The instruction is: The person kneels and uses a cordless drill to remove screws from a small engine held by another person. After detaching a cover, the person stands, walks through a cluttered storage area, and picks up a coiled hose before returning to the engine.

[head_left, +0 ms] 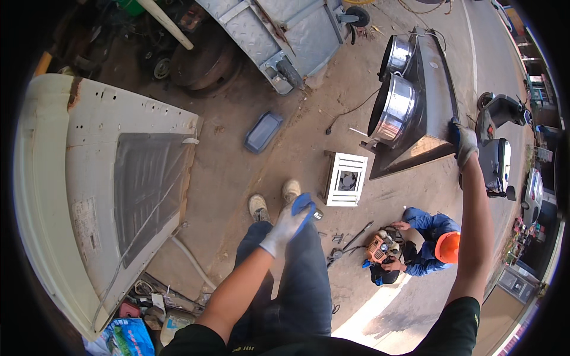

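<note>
Dusty ground (228,163), grey metal unit (435,98)

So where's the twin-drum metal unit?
Head view, upper right: the metal unit sits up-right of the white slatted stool, right hand on its edge.

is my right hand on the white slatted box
No, the gloved right hand is at the edge of the grey metal unit, apart from the white slatted box.

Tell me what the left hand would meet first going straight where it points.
The left hand would probably meet the white slatted box, ahead and rightward, though the hand's height is unclear.
</note>
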{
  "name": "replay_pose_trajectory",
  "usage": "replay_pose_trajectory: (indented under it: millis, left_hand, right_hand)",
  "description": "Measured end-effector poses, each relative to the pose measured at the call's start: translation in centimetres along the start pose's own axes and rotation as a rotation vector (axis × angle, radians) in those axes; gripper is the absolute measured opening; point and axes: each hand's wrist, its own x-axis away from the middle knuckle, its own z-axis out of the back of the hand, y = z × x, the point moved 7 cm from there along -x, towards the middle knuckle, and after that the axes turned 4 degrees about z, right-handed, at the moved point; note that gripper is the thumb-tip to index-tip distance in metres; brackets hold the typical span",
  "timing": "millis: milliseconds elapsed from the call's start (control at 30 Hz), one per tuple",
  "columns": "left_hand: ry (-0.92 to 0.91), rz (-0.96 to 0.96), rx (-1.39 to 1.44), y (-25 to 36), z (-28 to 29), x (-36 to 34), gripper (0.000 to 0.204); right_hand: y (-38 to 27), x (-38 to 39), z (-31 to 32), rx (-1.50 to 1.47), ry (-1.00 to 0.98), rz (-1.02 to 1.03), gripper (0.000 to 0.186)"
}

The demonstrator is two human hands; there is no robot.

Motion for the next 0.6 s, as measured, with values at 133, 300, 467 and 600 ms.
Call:
replay_pose_trajectory:
  millis: [133,300,467,600]
  left_hand:
    - [0.287,0.294,-0.099,-6.0,16.8,9.8,0.044]
    - [0.822,0.788,-0.144,-16.9,24.2,32.5,0.012]
    - [0.609,1.081,-0.001,-22.1,17.6,48.1,0.025]
    - [0.656,0.916,0.809,-23.5,11.9,48.1,0.038]
  right_hand:
    - [-0.7,-12.0,-8.0,-0.229,0.146,-0.252,0.055]
    - [-4.8,-18.8,-17.8,-0.06,0.098,-0.259,0.053]
    - [-13.8,-13.7,-29.9,-0.293,-0.012,-0.351,0.048]
    - [-20.4,-12.0,-36.3,-0.427,-0.153,-0.394,0.045]
